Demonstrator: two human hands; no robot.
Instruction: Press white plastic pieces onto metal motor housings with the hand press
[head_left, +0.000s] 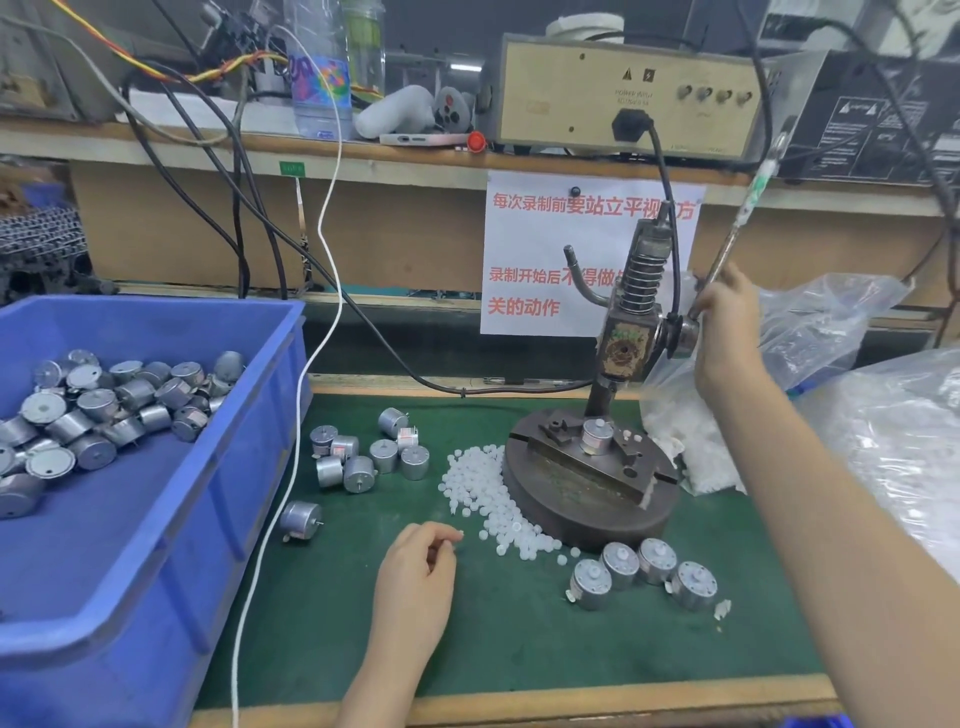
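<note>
The hand press (618, 364) stands on its round iron base (582, 514) on the green mat. A metal motor housing (596, 437) with a white piece on top sits in the fixture under the ram. My right hand (727, 322) grips the raised press lever (737, 228). My left hand (415, 582) rests on the mat and pinches a small white plastic piece (457, 535) at its fingertips. A heap of white plastic pieces (488, 499) lies left of the base. Several finished housings (644, 571) stand in front of the base.
A blue bin (156, 519) with several motor housings fills the left side. More loose housings (363, 452) lie between bin and press, one (301, 519) apart. A white cable (291, 467) hangs along the bin. Clear plastic bags (831, 364) with white parts lie at the right.
</note>
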